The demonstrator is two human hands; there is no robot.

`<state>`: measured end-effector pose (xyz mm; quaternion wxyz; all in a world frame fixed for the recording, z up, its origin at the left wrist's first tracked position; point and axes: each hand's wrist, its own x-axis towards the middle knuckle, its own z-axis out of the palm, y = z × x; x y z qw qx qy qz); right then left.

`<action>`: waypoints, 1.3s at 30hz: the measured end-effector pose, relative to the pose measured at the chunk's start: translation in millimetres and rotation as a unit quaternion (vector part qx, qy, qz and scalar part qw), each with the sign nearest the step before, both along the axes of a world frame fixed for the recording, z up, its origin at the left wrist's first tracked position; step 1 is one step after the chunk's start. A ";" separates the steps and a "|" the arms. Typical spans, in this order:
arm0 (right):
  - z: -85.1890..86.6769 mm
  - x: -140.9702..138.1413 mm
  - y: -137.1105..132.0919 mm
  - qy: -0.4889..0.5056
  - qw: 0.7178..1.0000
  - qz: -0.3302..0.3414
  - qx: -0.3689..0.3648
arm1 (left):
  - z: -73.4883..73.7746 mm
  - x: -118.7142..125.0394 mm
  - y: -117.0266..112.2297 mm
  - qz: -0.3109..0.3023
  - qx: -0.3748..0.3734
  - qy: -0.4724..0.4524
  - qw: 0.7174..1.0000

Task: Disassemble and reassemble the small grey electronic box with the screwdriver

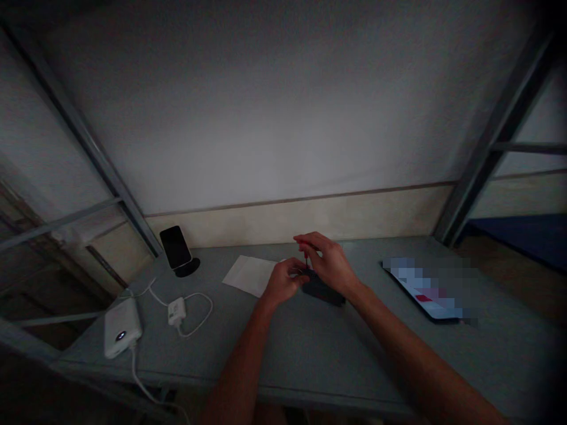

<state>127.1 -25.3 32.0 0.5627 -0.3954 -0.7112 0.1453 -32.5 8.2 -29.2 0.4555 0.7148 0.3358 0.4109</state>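
A small black box-like device (pixel 323 290) lies on the grey table (pixel 310 348) in the middle. My left hand (pixel 283 282) is closed at its left end and seems to steady it. My right hand (pixel 328 262) is above it, fingers pinched round a thin upright tool with a reddish handle (pixel 305 255) whose tip points down at the device. The dim light hides the finer details.
A white sheet of paper (pixel 250 274) lies just left of my hands. A phone (pixel 176 248) stands on a dark stand at the back left. A white power bank (pixel 121 327), a small white adapter (pixel 176 310) and cables sit at the left. A tablet (pixel 427 289) lies on the right.
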 end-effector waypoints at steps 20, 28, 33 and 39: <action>-6.0 -1.2 12.2 0.057 0.995 -0.007 -0.076 | -3.1 8.5 -2.7 -0.008 0.033 0.029 0.999; -4.2 -0.2 8.7 0.066 0.995 -0.054 -0.049 | -5.9 7.0 0.1 -0.026 0.043 0.027 0.998; -7.7 4.0 6.9 0.116 0.987 0.069 -0.085 | -6.8 7.2 1.1 -0.023 0.087 0.030 0.995; -12.6 8.2 10.3 0.194 0.968 0.119 -0.103 | -9.3 7.6 0.3 -0.023 0.081 0.010 0.996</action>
